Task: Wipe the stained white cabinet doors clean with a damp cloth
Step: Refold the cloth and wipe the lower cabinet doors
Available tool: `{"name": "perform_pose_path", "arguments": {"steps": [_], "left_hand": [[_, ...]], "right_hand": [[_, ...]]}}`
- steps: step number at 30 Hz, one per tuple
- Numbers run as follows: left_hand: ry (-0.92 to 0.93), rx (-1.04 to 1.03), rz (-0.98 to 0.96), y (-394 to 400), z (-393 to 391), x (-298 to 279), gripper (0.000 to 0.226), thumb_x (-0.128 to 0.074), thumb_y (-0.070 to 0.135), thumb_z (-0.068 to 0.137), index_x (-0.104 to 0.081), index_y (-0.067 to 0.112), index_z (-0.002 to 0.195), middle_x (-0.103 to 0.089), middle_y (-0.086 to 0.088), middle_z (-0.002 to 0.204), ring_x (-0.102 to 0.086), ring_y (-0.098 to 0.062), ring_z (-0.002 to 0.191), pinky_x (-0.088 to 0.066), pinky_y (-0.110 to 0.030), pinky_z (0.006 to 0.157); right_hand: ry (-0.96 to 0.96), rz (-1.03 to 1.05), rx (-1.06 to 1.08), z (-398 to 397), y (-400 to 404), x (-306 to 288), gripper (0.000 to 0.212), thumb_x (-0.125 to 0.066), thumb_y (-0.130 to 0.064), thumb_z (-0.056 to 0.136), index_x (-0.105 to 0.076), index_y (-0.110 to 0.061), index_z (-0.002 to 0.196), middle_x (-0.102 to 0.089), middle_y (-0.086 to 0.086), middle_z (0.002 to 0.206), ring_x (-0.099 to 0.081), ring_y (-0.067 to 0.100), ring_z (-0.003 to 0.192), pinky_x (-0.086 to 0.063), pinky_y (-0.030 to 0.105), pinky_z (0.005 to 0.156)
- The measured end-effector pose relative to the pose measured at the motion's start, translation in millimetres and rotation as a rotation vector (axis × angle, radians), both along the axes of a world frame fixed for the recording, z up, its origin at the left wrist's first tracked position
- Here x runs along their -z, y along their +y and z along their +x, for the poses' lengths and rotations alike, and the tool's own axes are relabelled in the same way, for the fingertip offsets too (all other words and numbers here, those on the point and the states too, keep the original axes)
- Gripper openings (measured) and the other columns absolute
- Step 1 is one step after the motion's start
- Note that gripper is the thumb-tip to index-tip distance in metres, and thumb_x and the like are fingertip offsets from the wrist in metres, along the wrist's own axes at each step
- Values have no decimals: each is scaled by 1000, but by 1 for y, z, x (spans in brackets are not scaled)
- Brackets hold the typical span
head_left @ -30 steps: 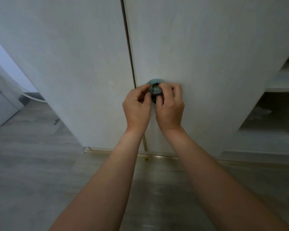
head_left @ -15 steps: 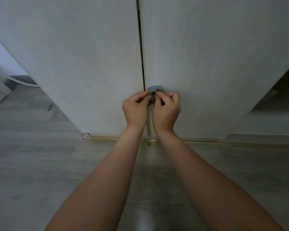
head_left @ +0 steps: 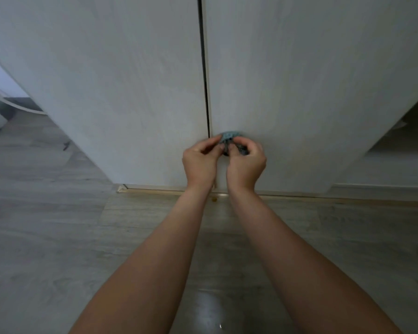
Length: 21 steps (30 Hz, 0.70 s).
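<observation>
The view has swung left, centring the door seam (head_left: 204,68); both hands sit lower.

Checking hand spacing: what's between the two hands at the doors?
In the head view, the bunched blue cloth sits between the left hand and right hand; both pinch it in front of the right door, beside the seam.

Cabinet doors (head_left: 299,92): white, matt, faint wood-grain texture. Cloth (head_left: 229,137): blue-green, nubbly woven fabric, bunched. Floor (head_left: 46,225): grey wood-look planks, slight sheen, glossy reflection near bottom edge. Threshold strip (head_left: 169,189): pale, smooth.
</observation>
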<state>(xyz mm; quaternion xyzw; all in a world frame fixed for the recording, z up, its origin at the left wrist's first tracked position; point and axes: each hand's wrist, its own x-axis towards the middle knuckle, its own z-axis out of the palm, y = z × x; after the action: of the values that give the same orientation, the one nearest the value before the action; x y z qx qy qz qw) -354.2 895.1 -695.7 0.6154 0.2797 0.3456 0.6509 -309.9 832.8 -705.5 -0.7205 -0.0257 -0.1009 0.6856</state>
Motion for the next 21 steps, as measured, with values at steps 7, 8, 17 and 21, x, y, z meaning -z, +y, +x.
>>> {"name": "perform_pose_path", "arguments": {"steps": [7, 8, 17, 21], "left_hand": [[492, 204, 164, -13, -2, 77, 39, -70, -4, 82, -72, 9, 118, -75, -8, 111, -70, -19, 101, -54, -40, 97], [536, 250, 162, -14, -3, 86, 42, -70, -3, 82, -70, 9, 122, -73, -9, 115, -70, -21, 104, -54, -42, 99], [-39, 8, 240, -30, 14, -1, 25, -73, 8, 86, -75, 12, 110, -76, -2, 102, -73, -15, 95, -59, -39, 88], [51, -56, 442, -37, 19, 16, 17, -74, 9, 85, -78, 11, 100, -76, -2, 92, -71, -13, 84, -59, -36, 82]], "right_hand": [[624, -4, 53, 2, -10, 76, 28, -76, 1, 70, -67, -11, 94, -71, 7, 93, -69, 27, 88, -57, 37, 80], [686, 21, 37, 5, -13, 85, 28, -76, 3, 69, -70, -7, 95, -73, 10, 94, -70, 26, 87, -59, 39, 81], [-127, 20, 90, 7, -31, -19, 21, -75, -6, 78, -62, -17, 90, -63, -8, 82, -59, 5, 76, -50, 20, 72], [-355, -173, 126, 16, -37, 12, 8, -73, -1, 79, -69, -4, 84, -64, 8, 85, -48, -3, 77, -38, 4, 73]]}}
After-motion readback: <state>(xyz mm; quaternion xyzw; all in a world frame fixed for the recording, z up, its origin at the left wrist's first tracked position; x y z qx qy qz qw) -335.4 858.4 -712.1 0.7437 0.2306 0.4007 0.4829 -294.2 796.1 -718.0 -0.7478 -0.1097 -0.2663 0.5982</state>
